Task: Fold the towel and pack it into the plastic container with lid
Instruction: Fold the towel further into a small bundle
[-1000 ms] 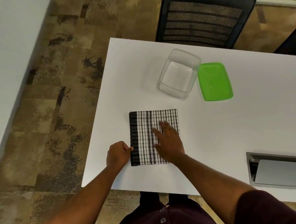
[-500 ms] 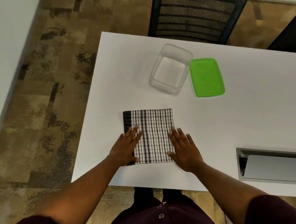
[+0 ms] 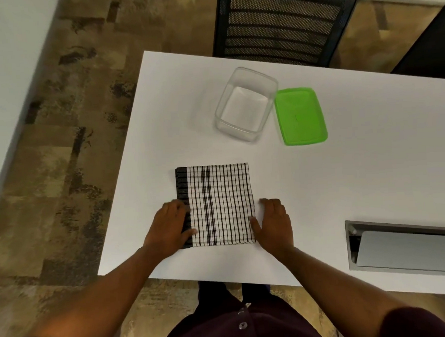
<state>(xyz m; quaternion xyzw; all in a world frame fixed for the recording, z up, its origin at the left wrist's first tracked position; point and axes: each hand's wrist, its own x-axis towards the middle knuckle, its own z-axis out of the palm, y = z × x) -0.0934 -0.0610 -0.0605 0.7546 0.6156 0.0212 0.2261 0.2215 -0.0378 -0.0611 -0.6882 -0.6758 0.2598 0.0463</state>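
Note:
A black-and-white checked towel (image 3: 217, 194) lies folded into a square near the front of the white table (image 3: 372, 172). My left hand (image 3: 169, 230) grips its dark left edge, fingers curled and thumb on top. At the right edge, my right hand (image 3: 273, 224) has curled fingers, with the thumb on the cloth. Behind the towel stands the clear plastic container (image 3: 222, 121), with nothing in it. Its green lid (image 3: 300, 116) lies flat just to its right, touching or nearly touching it.
A black mesh chair (image 3: 283, 24) stands at the table's far side. A metal cable hatch (image 3: 408, 245) is set into the table at the right front. The table's left edge runs close to the towel, with patterned carpet (image 3: 60, 178) below.
Both hands lay flat on the towel before. They have slid outward to its left and right edges, and their fingers have curled there. The towel has stayed in place.

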